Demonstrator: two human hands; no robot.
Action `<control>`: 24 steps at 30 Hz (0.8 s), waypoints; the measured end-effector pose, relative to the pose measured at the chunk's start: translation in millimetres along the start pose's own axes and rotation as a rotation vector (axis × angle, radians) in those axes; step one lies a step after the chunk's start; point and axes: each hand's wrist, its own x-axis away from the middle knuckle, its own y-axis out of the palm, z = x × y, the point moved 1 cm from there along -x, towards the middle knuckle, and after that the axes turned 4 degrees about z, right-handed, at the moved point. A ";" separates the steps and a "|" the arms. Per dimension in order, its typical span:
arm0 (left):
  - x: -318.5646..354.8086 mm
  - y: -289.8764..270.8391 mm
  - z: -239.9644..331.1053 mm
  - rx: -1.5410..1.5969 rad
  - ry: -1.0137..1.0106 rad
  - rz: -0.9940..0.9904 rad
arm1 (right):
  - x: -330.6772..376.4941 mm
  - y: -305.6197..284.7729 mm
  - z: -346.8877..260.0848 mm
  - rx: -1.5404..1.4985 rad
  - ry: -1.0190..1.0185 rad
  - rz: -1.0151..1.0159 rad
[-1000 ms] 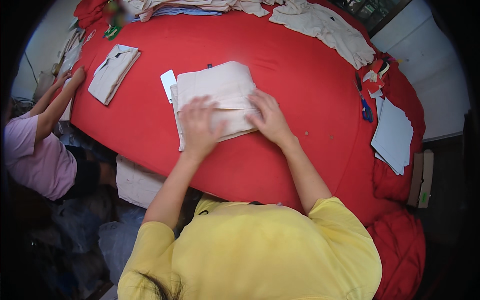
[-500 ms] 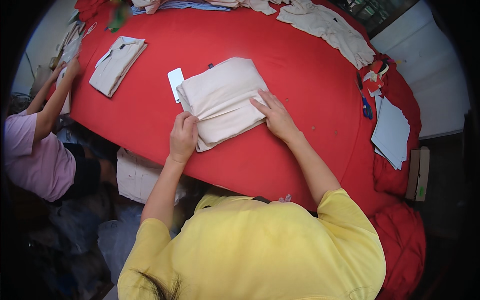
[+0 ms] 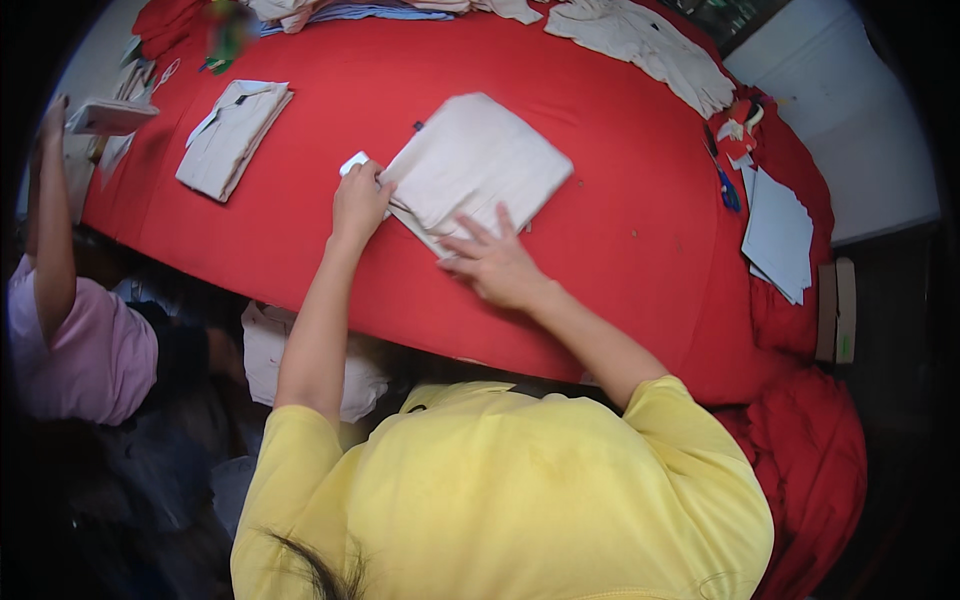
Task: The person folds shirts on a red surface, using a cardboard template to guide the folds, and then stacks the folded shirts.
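A folded cream shirt (image 3: 490,150) lies at a slant on the red-covered table (image 3: 620,320), a small dark tag at its far left edge. My left hand (image 3: 360,205) is closed at the shirt's left corner, fingertips pinching its edge. Partly hidden behind that hand is a small white card (image 3: 353,162). My right hand (image 3: 495,262) lies with its fingers spread over the shirt's near edge, where the layers show. Another folded cream shirt (image 3: 232,140) rests farther left, out of my reach at this moment.
At far left a co-worker in a pink top (image 3: 85,350) lifts a folded garment (image 3: 113,116). To the right lie blue-handled scissors (image 3: 729,192) and pale sheets (image 3: 777,235). Loose cream garments (image 3: 640,50) line the far edge. A cardboard box (image 3: 845,310) stands beyond the right edge.
The folded shirt has turned and shifted farther away and to the right. My left hand moved up over the card; my right hand moved left and nearer. The co-worker's hand rose with a folded garment.
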 end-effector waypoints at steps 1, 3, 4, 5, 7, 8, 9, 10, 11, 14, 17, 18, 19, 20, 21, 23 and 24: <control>12.9 -2.1 8.6 0.022 -0.065 -0.040 | 10.1 -18.3 9.9 0.082 0.067 -0.087; 45.4 7.8 29.2 0.095 -0.082 -0.073 | 41.0 -43.0 33.6 0.064 0.265 -0.045; 59.1 11.3 40.1 0.163 -0.105 -0.082 | 51.2 -57.1 42.1 -0.038 0.397 -0.144; 66.6 13.7 47.3 0.253 -0.090 -0.052 | 57.9 -62.5 45.3 -0.135 0.408 0.052; 69.5 13.0 57.3 0.370 -0.079 0.065 | 57.9 -61.2 50.2 -0.477 0.623 0.414; 68.0 17.5 57.3 0.406 -0.089 0.051 | 55.5 -56.8 52.3 -0.539 0.732 0.477; 64.4 23.2 54.4 0.439 -0.099 0.038 | 51.0 -47.3 54.4 -0.604 0.837 0.544; 60.6 28.1 50.6 0.472 -0.110 0.026 | 46.6 -38.6 55.9 -0.670 0.939 0.610; 56.6 29.9 45.1 0.611 -0.195 -0.066 | 38.1 -30.9 55.8 -0.560 0.928 0.537; 50.7 28.3 38.5 0.991 -0.410 -0.282 | 11.7 -28.2 35.7 -0.208 0.962 0.308; 51.2 25.0 43.2 1.134 -0.476 -0.358 | -0.5 -24.2 33.6 -0.249 1.030 0.157; 51.2 25.0 47.1 1.078 -0.448 -0.390 | -2.5 -24.9 38.5 -0.273 1.027 0.173; 50.3 23.8 49.5 1.022 -0.421 -0.421 | -3.9 -25.4 45.9 -0.297 1.023 0.187; 48.4 21.0 49.9 1.042 -0.406 -0.378 | -6.6 -31.0 47.5 -0.321 1.016 0.199; 46.2 18.1 50.2 1.062 -0.390 -0.333 | -6.1 -38.8 47.5 -0.236 0.883 0.297; 42.6 8.1 54.8 1.083 -0.374 -0.286 | -1.4 -62.5 45.2 -0.069 0.615 0.485; 43.9 -1.7 60.4 1.082 -0.379 -0.291 | 0.9 -72.5 40.7 -0.018 0.537 0.559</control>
